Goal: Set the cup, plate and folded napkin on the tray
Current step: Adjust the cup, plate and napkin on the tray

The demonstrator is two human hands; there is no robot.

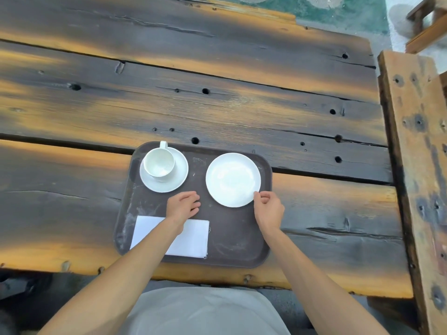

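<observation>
Plate (232, 179) on tray (232, 238); right hand (268, 209) fingers pinch rim; left hand (183, 206) fingers loosely curled, empty.

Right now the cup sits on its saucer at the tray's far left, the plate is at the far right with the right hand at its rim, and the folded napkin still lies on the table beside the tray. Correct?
Not quite. The head view shows the folded napkin lying on the tray, at its near left, under the left forearm. The cup, saucer, plate and right hand are as stated.
</observation>
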